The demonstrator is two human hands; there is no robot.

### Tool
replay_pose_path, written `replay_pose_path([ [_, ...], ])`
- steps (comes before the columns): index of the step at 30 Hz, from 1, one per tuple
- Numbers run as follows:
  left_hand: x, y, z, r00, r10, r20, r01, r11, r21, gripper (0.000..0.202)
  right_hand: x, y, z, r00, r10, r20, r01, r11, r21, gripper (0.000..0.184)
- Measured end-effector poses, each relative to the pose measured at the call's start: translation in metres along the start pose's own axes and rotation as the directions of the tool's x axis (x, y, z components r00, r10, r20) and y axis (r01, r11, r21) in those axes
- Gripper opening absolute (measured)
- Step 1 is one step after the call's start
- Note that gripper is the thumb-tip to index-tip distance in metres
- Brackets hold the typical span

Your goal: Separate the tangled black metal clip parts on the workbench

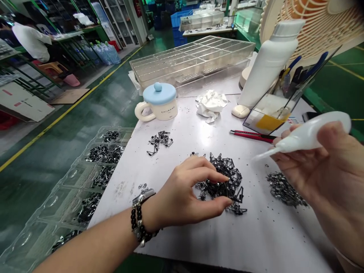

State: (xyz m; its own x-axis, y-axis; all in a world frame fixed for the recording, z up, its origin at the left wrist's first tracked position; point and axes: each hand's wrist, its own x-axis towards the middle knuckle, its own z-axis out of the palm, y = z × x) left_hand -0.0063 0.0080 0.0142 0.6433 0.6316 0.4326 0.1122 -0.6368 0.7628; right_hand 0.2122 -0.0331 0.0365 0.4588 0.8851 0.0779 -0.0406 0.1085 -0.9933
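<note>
My left hand rests on the white table, thumb and fingers pinched into a pile of small black metal parts. Whether one part is caught between them I cannot make out. A beaded bracelet and a watch sit on that wrist. My right hand is raised at the right, closed around a white squeeze applicator whose thin nozzle points left and down toward the pile. A second heap of grey parts lies under my right hand. A smaller cluster of black parts lies farther back.
A lidded cream mug, crumpled tissue, red-handled tool, white bottle and clear tool holder stand at the back. A clear blister tray with black parts hangs off the table's left edge. A person sits far left.
</note>
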Motion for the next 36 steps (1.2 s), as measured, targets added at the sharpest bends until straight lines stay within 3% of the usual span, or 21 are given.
replay_pose_path([
  [3,-0.001,0.000,0.000,1.000,0.007,0.026,-0.007,1.000,0.003,0.024,-0.012,-0.002,0.008,0.996,0.004,-0.084,0.007,0.991,0.133,0.015],
  [6,-0.001,0.000,0.000,0.999,0.010,0.053,-0.010,1.000,0.004,0.025,-0.019,-0.001,0.014,0.992,-0.113,-0.065,0.118,0.990,0.076,0.013],
  [9,0.000,0.001,0.000,0.997,0.012,0.073,-0.013,1.000,0.010,0.024,-0.021,0.001,0.015,0.989,-0.146,-0.038,0.148,0.987,0.067,0.009],
  [36,0.000,0.001,0.000,0.995,0.033,0.089,-0.034,0.999,0.018,0.025,-0.026,-0.003,0.021,0.991,-0.099,-0.087,0.095,0.994,-0.050,0.009],
])
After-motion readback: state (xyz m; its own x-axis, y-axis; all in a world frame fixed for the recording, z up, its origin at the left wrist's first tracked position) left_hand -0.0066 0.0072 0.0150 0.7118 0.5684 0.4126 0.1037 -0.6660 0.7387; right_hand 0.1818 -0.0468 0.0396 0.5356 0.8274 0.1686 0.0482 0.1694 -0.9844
